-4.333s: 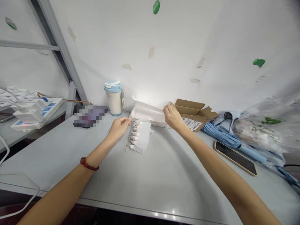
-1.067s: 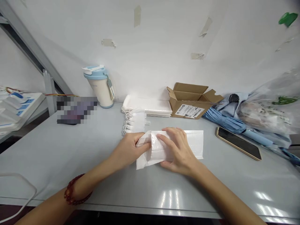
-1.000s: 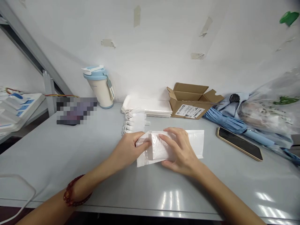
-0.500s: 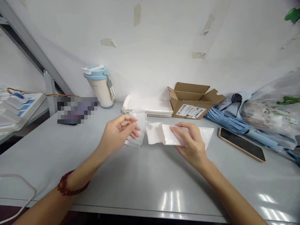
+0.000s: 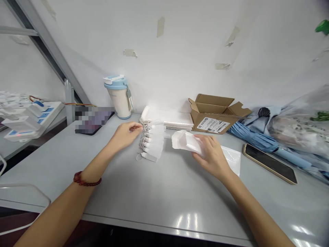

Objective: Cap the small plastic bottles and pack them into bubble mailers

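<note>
My right hand [image 5: 210,154] grips a white bubble mailer [image 5: 187,141] a little above the grey table [image 5: 159,192], its open mouth turned left. My left hand [image 5: 125,134], with a red bead bracelet on the wrist, reaches to a row of small white tagged items with string loops [image 5: 153,141]. Its fingers are pinched at the top of the row, and whether they hold an item is hidden. A stack of white mailers [image 5: 168,118] lies flat by the wall behind the row.
A blue-lidded cup [image 5: 119,96] stands at the back left beside a dark flat object [image 5: 93,119]. An open cardboard box [image 5: 218,115], a blue umbrella [image 5: 257,139], a phone [image 5: 269,168] and a plastic bag [image 5: 303,125] fill the right side. Power strips [image 5: 28,116] lie far left.
My left hand let go of the mailer and moved up left to the row of tagged items. My right hand lifted the mailer off the table and holds it alone.
</note>
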Demonstrator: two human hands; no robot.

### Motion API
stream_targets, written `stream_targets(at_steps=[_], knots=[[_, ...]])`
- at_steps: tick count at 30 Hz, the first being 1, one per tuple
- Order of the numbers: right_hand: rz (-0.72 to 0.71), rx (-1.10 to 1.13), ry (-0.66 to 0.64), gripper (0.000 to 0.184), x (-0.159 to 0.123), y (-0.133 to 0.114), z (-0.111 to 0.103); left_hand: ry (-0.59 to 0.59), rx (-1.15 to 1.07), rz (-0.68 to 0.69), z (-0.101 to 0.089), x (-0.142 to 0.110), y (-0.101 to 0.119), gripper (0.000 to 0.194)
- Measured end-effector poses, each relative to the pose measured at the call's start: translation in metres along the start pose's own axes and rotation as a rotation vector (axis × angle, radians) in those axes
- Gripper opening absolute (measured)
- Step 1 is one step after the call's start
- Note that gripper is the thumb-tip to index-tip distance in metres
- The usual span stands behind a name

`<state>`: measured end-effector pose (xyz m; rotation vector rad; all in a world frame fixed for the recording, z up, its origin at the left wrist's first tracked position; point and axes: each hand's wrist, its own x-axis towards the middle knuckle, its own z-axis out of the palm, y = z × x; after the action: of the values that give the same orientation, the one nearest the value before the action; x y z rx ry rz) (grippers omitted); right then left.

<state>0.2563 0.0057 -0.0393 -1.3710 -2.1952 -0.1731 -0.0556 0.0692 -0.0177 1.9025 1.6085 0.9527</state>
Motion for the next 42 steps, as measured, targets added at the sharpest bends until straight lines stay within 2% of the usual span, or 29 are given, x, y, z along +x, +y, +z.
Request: stream_targets(at_steps=[6, 9, 11, 14, 17, 22, 26, 28, 31, 33, 34, 39, 42], knots=[[0.023, -0.012, -0.021, 0.054, -0.002, -0.002, 0.005, 0.049, -0.279, -0.125, 0.015, -0.001, 0.003, 0.022], [0.027, -0.018, -0.044, 0.055, -0.002, -0.004, 0.007, 0.031, -0.411, -0.185, 0.016, -0.002, 0.006, 0.021], [0.035, -0.013, -0.057, 0.054, -0.003, -0.005, 0.008, 0.042, -0.509, -0.177, 0.015, -0.003, 0.007, 0.020], [0.067, -0.002, -0.088, 0.054, -0.003, -0.007, 0.008, 0.092, -0.594, -0.111, 0.013, -0.003, 0.011, 0.020], [0.093, 0.015, -0.105, 0.055, -0.002, -0.009, 0.008, 0.130, -0.541, -0.029, 0.014, -0.006, 0.018, 0.018], [0.115, 0.041, -0.080, 0.060, -0.002, -0.012, 0.007, 0.125, -0.463, 0.089, 0.021, -0.021, 0.031, 0.013], [0.102, 0.046, -0.062, 0.062, -0.003, -0.016, 0.006, 0.126, -0.379, 0.251, 0.030, -0.034, 0.039, 0.009], [0.077, 0.046, -0.052, 0.061, -0.004, -0.019, 0.006, 0.111, -0.345, 0.331, 0.035, -0.040, 0.042, 0.009], [0.039, 0.044, -0.029, 0.060, -0.005, -0.024, 0.005, -0.005, -0.347, 0.405, 0.039, -0.047, 0.047, 0.011], [0.023, 0.044, -0.009, 0.059, -0.006, -0.026, 0.005, -0.078, -0.370, 0.387, 0.039, -0.048, 0.048, 0.014], [0.020, 0.046, 0.001, 0.058, -0.006, -0.026, 0.005, -0.079, -0.381, 0.357, 0.038, -0.047, 0.047, 0.014], [0.055, 0.060, 0.053, 0.053, -0.006, -0.023, 0.003, 0.168, -0.423, 0.085, 0.026, -0.024, 0.027, 0.016], [0.062, 0.065, 0.078, 0.052, -0.006, -0.022, 0.002, 0.189, -0.444, 0.033, 0.019, -0.014, 0.016, 0.018]])
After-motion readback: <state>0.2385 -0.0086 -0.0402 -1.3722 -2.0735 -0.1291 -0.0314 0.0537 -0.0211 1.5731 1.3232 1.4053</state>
